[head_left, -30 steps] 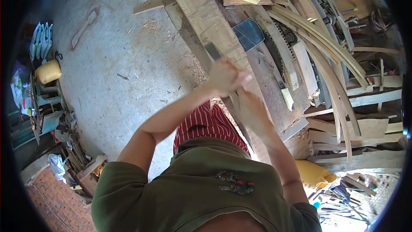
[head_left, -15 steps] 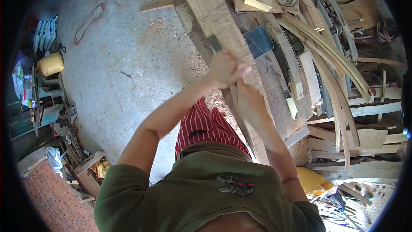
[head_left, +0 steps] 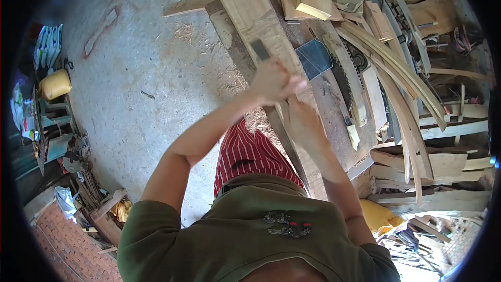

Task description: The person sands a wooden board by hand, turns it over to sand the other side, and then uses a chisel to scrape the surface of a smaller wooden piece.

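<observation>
A long pale wooden board (head_left: pixel 250 8) lies lengthwise on the workbench in front of me. My left hand (head_left: pixel 274 81) is closed over what looks like a chisel, its wide, flat, dark blade (head_left: pixel 259 49) showing ahead of the knuckles and against the board's face. Close behind it, my right hand (head_left: pixel 304 120) is closed, apparently around the tool's rear end, low over the board. The handle is mostly hidden by both hands. To the right of the board lies a dark blue flat piece (head_left: pixel 314 56), beside a handsaw (head_left: pixel 342 81) with a pale handle.
Wood blocks (head_left: pixel 314 0) sit at the bench's far end. Long curved strips (head_left: pixel 399 81) lean along its right side, with stacked boards (head_left: pixel 430 169) beyond. Shavings lie on the concrete floor (head_left: pixel 156 62) to the left. A yellow container (head_left: pixel 54 84) stands far left.
The view has shifted slightly. Both hands stay close together over the same part of the board, with the blade now seen a little more sharply. Nothing was taken hold of or let go.
</observation>
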The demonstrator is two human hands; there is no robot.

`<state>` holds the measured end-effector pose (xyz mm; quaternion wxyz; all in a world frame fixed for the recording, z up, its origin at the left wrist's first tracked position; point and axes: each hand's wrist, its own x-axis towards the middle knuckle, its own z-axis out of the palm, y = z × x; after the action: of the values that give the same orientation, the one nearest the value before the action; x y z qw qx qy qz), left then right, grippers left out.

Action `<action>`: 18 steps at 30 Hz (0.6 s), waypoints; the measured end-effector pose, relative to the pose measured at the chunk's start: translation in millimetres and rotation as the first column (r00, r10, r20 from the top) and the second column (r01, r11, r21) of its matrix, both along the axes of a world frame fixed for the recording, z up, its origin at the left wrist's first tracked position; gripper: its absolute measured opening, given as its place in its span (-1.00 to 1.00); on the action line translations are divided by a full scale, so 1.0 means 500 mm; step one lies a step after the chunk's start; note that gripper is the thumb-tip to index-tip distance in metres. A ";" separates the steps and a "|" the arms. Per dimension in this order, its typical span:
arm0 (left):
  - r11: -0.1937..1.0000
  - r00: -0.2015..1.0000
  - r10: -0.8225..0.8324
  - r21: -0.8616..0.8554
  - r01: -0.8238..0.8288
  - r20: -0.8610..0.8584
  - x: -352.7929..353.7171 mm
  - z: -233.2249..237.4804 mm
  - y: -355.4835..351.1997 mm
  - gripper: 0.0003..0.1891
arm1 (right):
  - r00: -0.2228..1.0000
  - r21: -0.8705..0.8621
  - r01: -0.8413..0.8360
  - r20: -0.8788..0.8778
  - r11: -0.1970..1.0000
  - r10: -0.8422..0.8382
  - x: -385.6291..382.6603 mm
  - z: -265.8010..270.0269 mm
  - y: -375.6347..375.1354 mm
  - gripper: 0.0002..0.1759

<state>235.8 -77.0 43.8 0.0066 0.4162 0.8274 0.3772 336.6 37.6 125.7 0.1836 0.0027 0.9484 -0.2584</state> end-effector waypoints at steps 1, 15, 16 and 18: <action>0.999 0.995 0.051 -0.003 -0.052 -0.084 -0.039 0.005 -0.014 -0.45 | 1.000 -0.009 -0.008 -0.030 1.000 0.008 -0.038 -0.006 -0.012 -0.63; 0.996 0.997 -0.028 0.083 0.034 -0.070 0.091 0.002 0.042 -0.33 | 0.995 -0.091 0.064 0.086 0.994 -0.057 0.084 0.012 0.041 -0.61; 0.996 0.997 -0.026 0.078 0.032 -0.071 0.082 -0.001 0.038 -0.33 | 0.995 -0.084 0.070 0.076 0.994 -0.063 0.074 0.005 0.036 -0.61; 0.993 0.991 0.007 -0.117 -0.023 -0.136 0.036 0.010 0.026 -0.42 | 0.994 -0.082 0.090 0.069 0.993 -0.084 0.043 -0.020 0.028 -0.61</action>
<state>253.6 -64.1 48.7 -0.0277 0.4332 0.8500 0.2985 358.2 51.7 115.9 0.2030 0.0446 0.9290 -0.3062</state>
